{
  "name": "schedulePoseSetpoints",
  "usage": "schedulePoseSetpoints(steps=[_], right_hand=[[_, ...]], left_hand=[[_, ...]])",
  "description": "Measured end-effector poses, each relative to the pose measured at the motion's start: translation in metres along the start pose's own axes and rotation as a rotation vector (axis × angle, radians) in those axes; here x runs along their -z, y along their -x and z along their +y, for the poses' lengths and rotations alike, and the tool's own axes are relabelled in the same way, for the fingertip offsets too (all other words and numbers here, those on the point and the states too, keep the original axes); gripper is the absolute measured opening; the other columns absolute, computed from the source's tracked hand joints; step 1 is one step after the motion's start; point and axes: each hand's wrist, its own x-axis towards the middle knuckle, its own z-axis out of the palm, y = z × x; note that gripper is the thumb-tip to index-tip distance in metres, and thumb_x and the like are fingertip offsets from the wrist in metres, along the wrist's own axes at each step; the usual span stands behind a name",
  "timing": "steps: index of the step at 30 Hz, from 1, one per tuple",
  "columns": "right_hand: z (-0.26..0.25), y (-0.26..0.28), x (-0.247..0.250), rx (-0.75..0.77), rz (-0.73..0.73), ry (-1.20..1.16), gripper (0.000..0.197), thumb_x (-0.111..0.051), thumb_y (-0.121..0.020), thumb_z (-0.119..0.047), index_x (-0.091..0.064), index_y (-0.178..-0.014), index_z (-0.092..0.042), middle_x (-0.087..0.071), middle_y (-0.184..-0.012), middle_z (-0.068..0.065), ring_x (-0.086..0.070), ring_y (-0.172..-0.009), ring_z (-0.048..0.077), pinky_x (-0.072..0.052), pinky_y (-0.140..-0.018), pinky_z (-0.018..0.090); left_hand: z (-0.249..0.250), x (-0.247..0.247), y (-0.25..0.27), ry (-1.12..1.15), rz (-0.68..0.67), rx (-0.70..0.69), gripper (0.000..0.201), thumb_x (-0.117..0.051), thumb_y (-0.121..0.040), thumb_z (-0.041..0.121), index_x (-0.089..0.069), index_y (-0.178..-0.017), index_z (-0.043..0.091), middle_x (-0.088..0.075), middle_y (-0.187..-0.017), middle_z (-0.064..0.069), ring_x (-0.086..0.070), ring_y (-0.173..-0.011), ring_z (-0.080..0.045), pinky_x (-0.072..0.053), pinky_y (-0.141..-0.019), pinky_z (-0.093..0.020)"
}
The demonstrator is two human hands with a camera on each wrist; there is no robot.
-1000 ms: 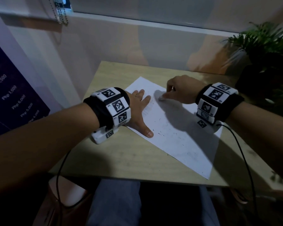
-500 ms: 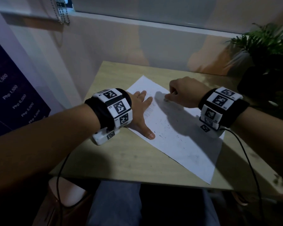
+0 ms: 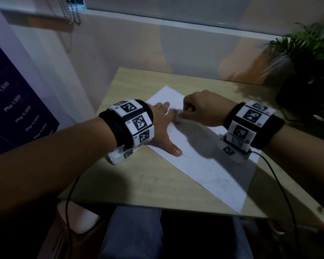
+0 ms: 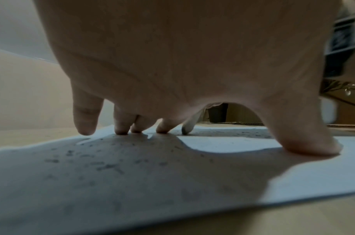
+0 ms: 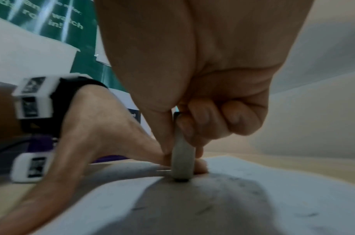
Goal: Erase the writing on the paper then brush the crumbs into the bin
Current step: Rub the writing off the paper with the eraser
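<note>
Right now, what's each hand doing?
Left hand: open, fingers spread, pressing the paper flat.
Right hand: pinching an eraser, its tip on the paper.

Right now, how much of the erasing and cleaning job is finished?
Partly done: crumbs lie on the paper. In hand: the right hand rubs the eraser on it; the left hand presses the sheet flat. Left: faint writing beside the left hand, then brushing; no bin is in view.

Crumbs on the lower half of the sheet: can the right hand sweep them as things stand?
Probably not yet: the right hand pinches the eraser, but nothing lies between it and the crumbs on the paper.
</note>
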Motion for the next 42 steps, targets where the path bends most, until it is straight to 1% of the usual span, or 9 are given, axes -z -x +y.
schedulePoseSetpoints(steps=[4, 10, 15, 20, 24, 29, 32, 37, 42], right_hand=[[0.013, -0.004, 0.006, -0.132, 0.04, 0.098, 0.033, -0.057, -0.096, -0.048, -0.059, -0.091, -0.016, -0.064, -0.094, 0.008, -0.056, -0.081, 0.027, -0.044, -0.068, 0.035], [-0.007, 0.01, -0.002, 0.02, -0.024, -0.014, 0.037, -0.06, -0.092, -0.055, -0.06, -0.093, -0.018, -0.062, -0.088, 0.001, -0.057, -0.081, 0.024, -0.042, -0.067, 0.034], [0.014, 0.005, 0.003, -0.15, 0.002, 0.068, 0.04, -0.058, -0.093, -0.058, -0.057, -0.096, -0.018, -0.06, -0.094, 0.004, -0.056, -0.084, 0.026, -0.042, -0.069, 0.034], [-0.011, 0.022, -0.01, 0.023, -0.007, 0.016, 0.033, -0.056, -0.094, -0.054, -0.053, -0.088, -0.022, -0.054, -0.076, -0.005, -0.053, -0.075, 0.023, -0.04, -0.065, 0.034], [0.011, 0.011, 0.001, -0.111, -0.049, 0.024, 0.048, -0.058, -0.088, -0.068, -0.064, -0.095, -0.02, -0.065, -0.093, 0.0, -0.059, -0.085, 0.024, -0.047, -0.073, 0.035], [-0.002, 0.017, -0.008, -0.066, 0.039, 0.136, 0.036, -0.052, -0.097, -0.05, -0.054, -0.093, -0.015, -0.056, -0.084, 0.004, -0.055, -0.078, 0.028, -0.041, -0.064, 0.034], [-0.011, 0.021, -0.009, 0.011, -0.025, 0.009, 0.036, -0.057, -0.092, -0.058, -0.058, -0.093, -0.022, -0.058, -0.083, -0.003, -0.056, -0.082, 0.024, -0.043, -0.068, 0.033], [0.015, 0.01, 0.0, -0.19, 0.007, 0.068, 0.042, -0.055, -0.095, -0.057, -0.056, -0.084, -0.017, -0.062, -0.088, 0.006, -0.053, -0.072, 0.023, -0.035, -0.058, 0.032], [-0.022, 0.031, -0.012, -0.059, 0.044, 0.142, 0.028, -0.046, -0.1, -0.043, -0.042, -0.086, -0.018, -0.041, -0.071, -0.003, -0.044, -0.069, 0.022, -0.025, -0.051, 0.028]], left_hand=[[0.001, 0.0, -0.001, -0.012, -0.017, 0.007, 0.141, -0.045, -0.063, 0.101, 0.019, -0.16, 0.022, 0.024, -0.168, -0.008, 0.01, -0.157, -0.025, -0.007, -0.127, -0.051], [-0.003, 0.0, -0.004, -0.002, -0.014, -0.005, 0.14, -0.045, -0.061, 0.102, 0.016, -0.161, 0.025, 0.021, -0.169, -0.007, 0.008, -0.158, -0.025, -0.009, -0.126, -0.05], [-0.011, 0.0, -0.003, -0.027, -0.032, -0.017, 0.137, -0.04, -0.061, 0.104, 0.021, -0.159, 0.029, 0.026, -0.167, -0.001, 0.01, -0.157, -0.02, -0.004, -0.125, -0.049], [-0.007, 0.006, -0.003, -0.041, -0.058, -0.013, 0.134, -0.047, -0.067, 0.098, 0.018, -0.16, 0.027, 0.024, -0.168, -0.003, 0.009, -0.158, -0.022, -0.007, -0.126, -0.049], [-0.01, 0.002, -0.005, -0.041, -0.042, -0.017, 0.138, -0.042, -0.061, 0.103, 0.02, -0.159, 0.028, 0.025, -0.168, -0.002, 0.009, -0.158, -0.021, -0.005, -0.127, -0.051], [-0.007, 0.001, -0.004, -0.044, -0.029, -0.011, 0.137, -0.043, -0.064, 0.101, 0.019, -0.16, 0.026, 0.023, -0.168, -0.005, 0.01, -0.157, -0.025, -0.003, -0.126, -0.053], [-0.006, 0.003, -0.003, -0.048, -0.038, -0.007, 0.134, -0.044, -0.067, 0.1, 0.02, -0.159, 0.026, 0.024, -0.168, -0.004, 0.011, -0.157, -0.025, -0.004, -0.127, -0.053], [-0.014, 0.003, -0.004, -0.041, -0.068, -0.02, 0.139, -0.046, -0.059, 0.103, 0.025, -0.157, 0.033, 0.028, -0.166, 0.002, 0.012, -0.157, -0.021, 0.0, -0.124, -0.053], [-0.014, 0.003, -0.009, -0.07, -0.067, -0.015, 0.141, -0.049, -0.059, 0.102, 0.023, -0.158, 0.032, 0.026, -0.167, 0.001, 0.01, -0.157, -0.024, -0.004, -0.124, -0.054]])
